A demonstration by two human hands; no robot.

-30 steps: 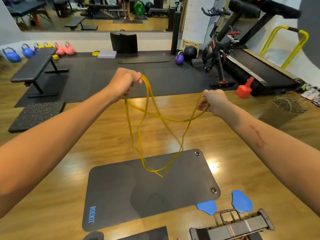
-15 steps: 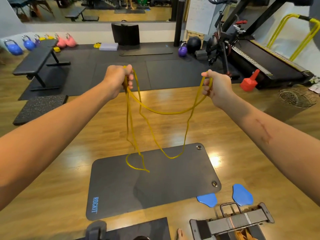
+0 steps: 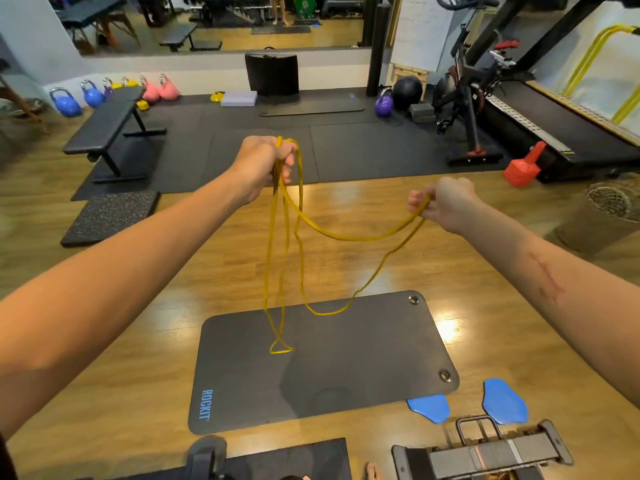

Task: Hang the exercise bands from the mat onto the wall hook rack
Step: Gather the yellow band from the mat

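Note:
A long yellow exercise band (image 3: 349, 237) hangs in loops between my two hands above the floor. My left hand (image 3: 259, 164) grips a bunch of its strands at chest height, and long loops dangle from it down over the dark grey mat (image 3: 363, 368). My right hand (image 3: 443, 202) pinches another part of the band, lower and to the right. The mat lies flat on the wooden floor with nothing resting on it. No wall hook rack shows in this view.
A black bench (image 3: 104, 133) stands at the left, kettlebells (image 3: 93, 95) line the far wall, and an exercise bike (image 3: 467, 91) and treadmill (image 3: 554, 123) stand at the right. Two blue sliders (image 3: 504, 405) and a metal frame (image 3: 485, 455) lie near my feet.
My right hand has dropped lower and let the band sag more. The loops under my left hand hang longer, reaching further down over the mat.

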